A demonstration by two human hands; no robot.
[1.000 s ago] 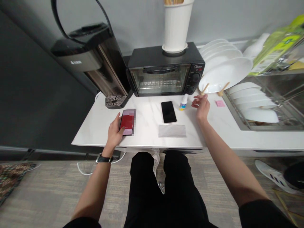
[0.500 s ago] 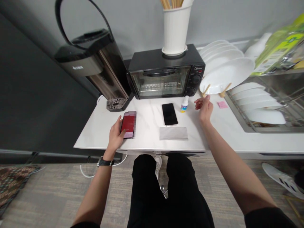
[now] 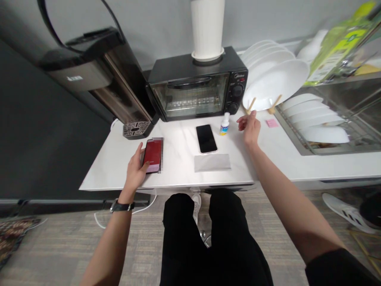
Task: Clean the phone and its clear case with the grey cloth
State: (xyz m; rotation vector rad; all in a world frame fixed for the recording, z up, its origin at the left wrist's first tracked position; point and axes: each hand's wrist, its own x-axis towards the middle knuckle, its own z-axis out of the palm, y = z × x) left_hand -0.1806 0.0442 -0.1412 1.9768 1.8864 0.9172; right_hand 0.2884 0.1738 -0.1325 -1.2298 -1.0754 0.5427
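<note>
My left hand [image 3: 137, 168] grips a phone [image 3: 154, 155] with a lit red screen, its thumb lying over the lower left of the display. Part of the phone's right edge is blurred out. My right hand [image 3: 250, 128] rests on the white counter with its fingers loosely bent and nothing in them. Just left of it stands a small white bottle [image 3: 225, 124] with a blue and yellow label. A second phone [image 3: 206, 138], its screen dark, lies flat left of the bottle. Below that phone is a folded grey cloth or paper [image 3: 212, 163].
A toaster oven [image 3: 193, 97] stands at the back with a white cup [image 3: 207, 29] on top. At left is a tall water dispenser [image 3: 119, 87]. White plates [image 3: 276, 85] lean in a rack at right, beside a sink [image 3: 300, 143] holding more dishes. A pink note [image 3: 272, 123] lies near it.
The camera view has shifted, so the counter and its objects appear further left and slightly higher. Both hands keep about the same places on the counter.
</note>
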